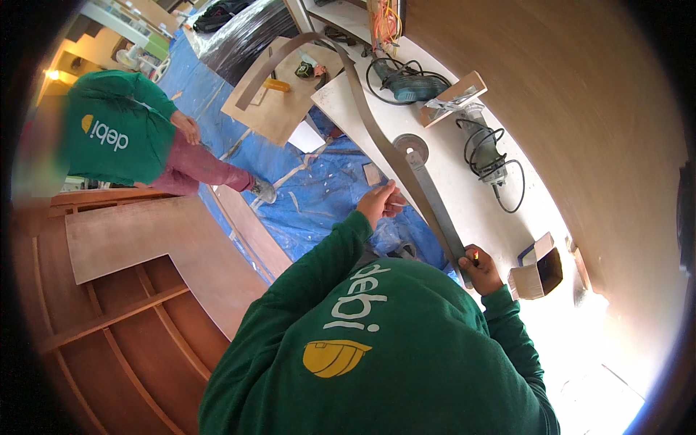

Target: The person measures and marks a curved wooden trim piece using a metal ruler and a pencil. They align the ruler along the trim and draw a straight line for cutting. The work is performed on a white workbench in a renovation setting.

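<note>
1. My flat grey bar (435, 199) lies slanting along the edge of the white bench (453, 174).
2. My right hand (481, 271) pinches the bar's near end, fingers clamped on it.
3. My left hand (381, 204) is just beside the bar, its fingers curled; I can't tell if they hold anything.
4. A long brown strip (366, 109) runs by the bar and bends away at the top.
5. A round grey disc (422, 145) is under the bar's far end.
6. Farther off, a blue-green power tool (417, 88) sits on the bench.
</note>
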